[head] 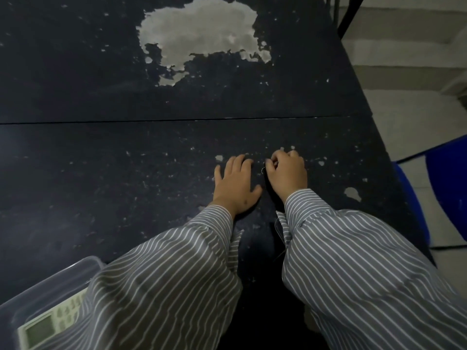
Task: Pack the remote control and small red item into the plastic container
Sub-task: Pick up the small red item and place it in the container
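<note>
A clear plastic container (48, 277) stands at the table's near left corner, partly covered by my left striped sleeve. Inside it lies a pale remote control (49, 322) with a small screen, its far end hidden under the sleeve. My left hand (235, 185) rests flat on the dark tabletop with fingers apart and nothing in it. Just to its right, my right hand (288, 173) is curled with fingertips pressed together on the table. A tiny thin loop shows beside its thumb, too small to identify. No red item is visible.
The dark table (126, 173) has worn paint, with a large pale peeled patch (199, 34) at the far middle and a seam across it. A blue chair (444, 193) stands past the right edge, over a light floor.
</note>
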